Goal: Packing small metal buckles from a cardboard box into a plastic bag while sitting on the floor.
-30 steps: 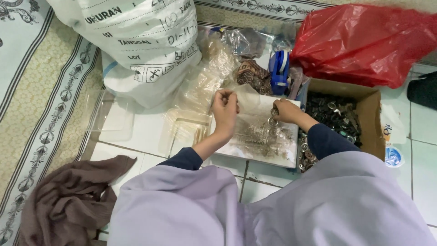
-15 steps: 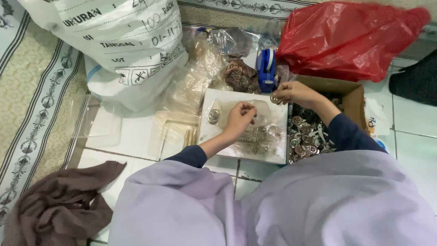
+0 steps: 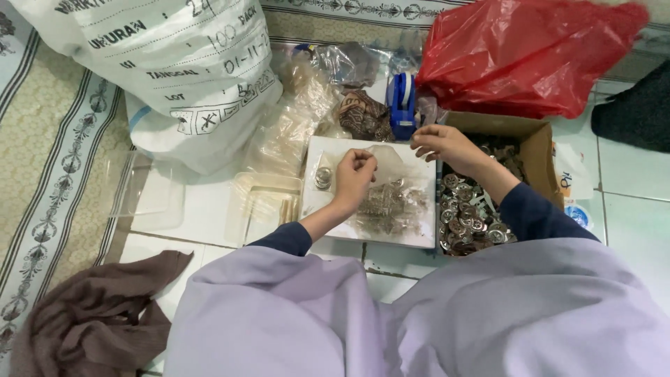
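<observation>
Tiled floor carries the white tray (image 3: 328,209), where my left hand (image 3: 354,176) and right hand (image 3: 441,145) pinch a thin clear bag (image 3: 385,157) (fingers narrow) above the far edge; I'd fear it slipping or spilling metal pieces (image 3: 391,202).

light: we are seeing even, soft indoor brightness | shadows: faint ones are lying under the left hand (image 3: 354,171) | glare: the red plastic bag (image 3: 523,56) is shining mildly | blur: its right edge is smearing | focus: centre is staying reasonably sharp
</observation>
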